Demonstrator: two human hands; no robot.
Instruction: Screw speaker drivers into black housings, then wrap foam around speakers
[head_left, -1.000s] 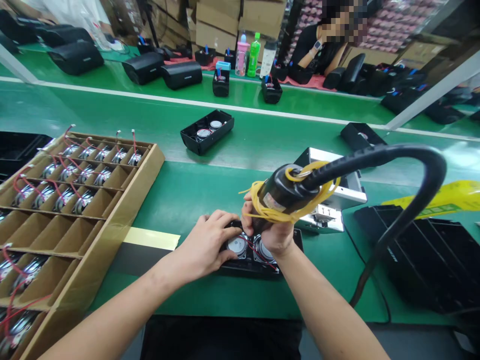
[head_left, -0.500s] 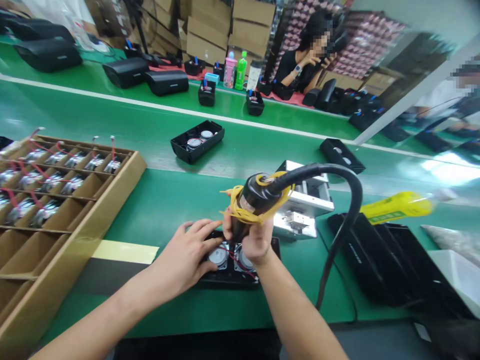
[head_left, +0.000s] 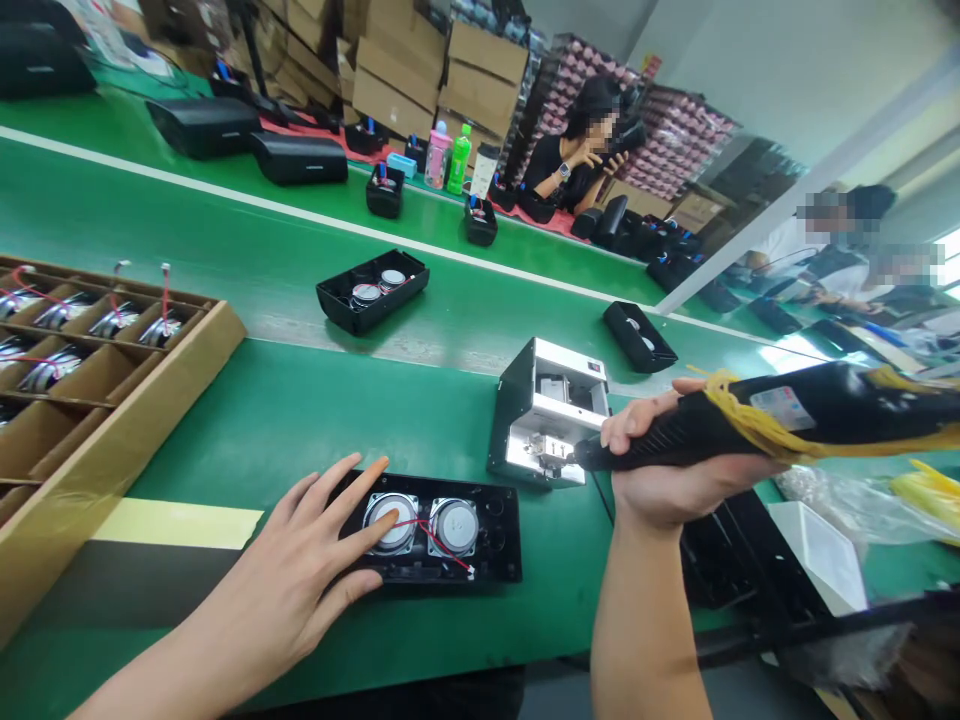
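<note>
With fingers spread, my left hand point(head_left: 319, 550) lies over the left end of a black speaker housing point(head_left: 495, 545) on the green bench. Inside the housing sit two round speaker drivers point(head_left: 455, 527) with red and black wires and a white plug. My right hand point(head_left: 667, 480) is wrapped round a black electric screwdriver point(head_left: 690, 425) bound with yellow cord, held off to the right. The screwdriver's tip is at the metal block on the front of a silver screw feeder point(head_left: 551, 420); whether it touches cannot be made out.
A cardboard tray point(head_left: 172, 400) of wired drivers stands at the left. Beyond lie two more housings point(head_left: 373, 290), point(head_left: 640, 337) on the green belt. Black parts and a white bin point(head_left: 817, 555) are at the right. A person point(head_left: 574, 150) sits across the line.
My right hand has lifted the electric screwdriver off the speaker housing and swung it right to the screw feeder. My left hand stays at the housing, its fingers more spread. The view has shifted right.
</note>
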